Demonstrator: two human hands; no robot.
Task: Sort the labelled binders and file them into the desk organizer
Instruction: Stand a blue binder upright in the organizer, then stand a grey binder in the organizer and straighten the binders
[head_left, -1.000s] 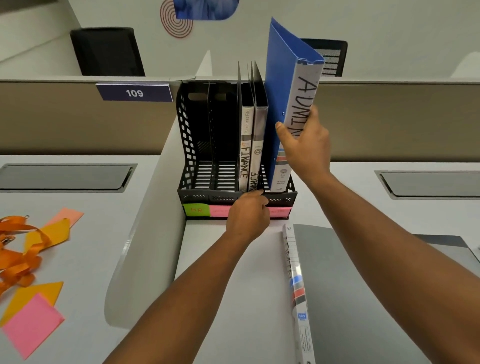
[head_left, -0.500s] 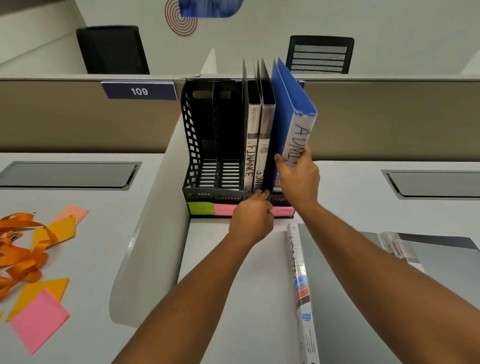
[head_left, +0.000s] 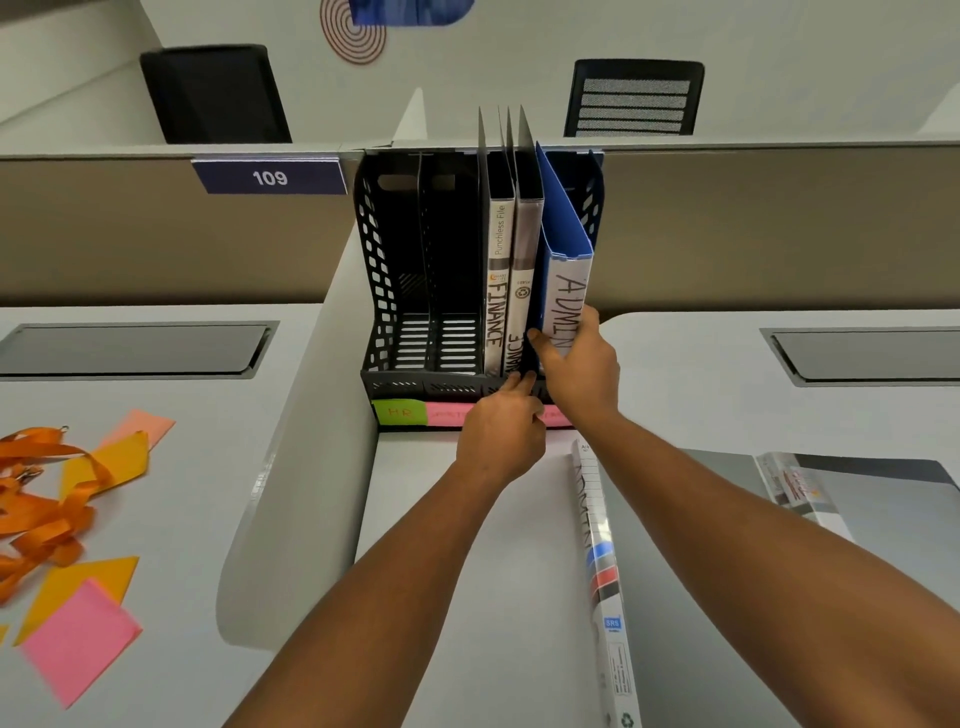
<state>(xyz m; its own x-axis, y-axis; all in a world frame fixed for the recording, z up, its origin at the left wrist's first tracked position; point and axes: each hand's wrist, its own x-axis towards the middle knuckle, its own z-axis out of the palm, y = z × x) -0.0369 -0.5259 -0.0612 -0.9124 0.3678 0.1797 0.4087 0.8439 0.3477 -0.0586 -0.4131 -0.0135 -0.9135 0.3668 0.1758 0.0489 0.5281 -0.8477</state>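
The right hand (head_left: 582, 369) grips the blue binder (head_left: 563, 270), fingers curled round its spine, upright in the black organizer's (head_left: 384, 291) rightmost slot. The left hand (head_left: 501, 434) rests curled fingers on the organizer's front rim, beside two grey binders (head_left: 511, 270).

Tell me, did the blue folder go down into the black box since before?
Yes. The blue ADMIN binder has dropped into the black organizer's rightmost slot. Before, its top stood far above the two grey binders; now it sits lower than theirs. The right hand grips it.

A black perforated plastic desk organizer (head_left: 387, 291) holds two grey binders (head_left: 500, 280) upright beside my blue ADMIN-labelled binder (head_left: 563, 291), tilted in the rightmost slot.
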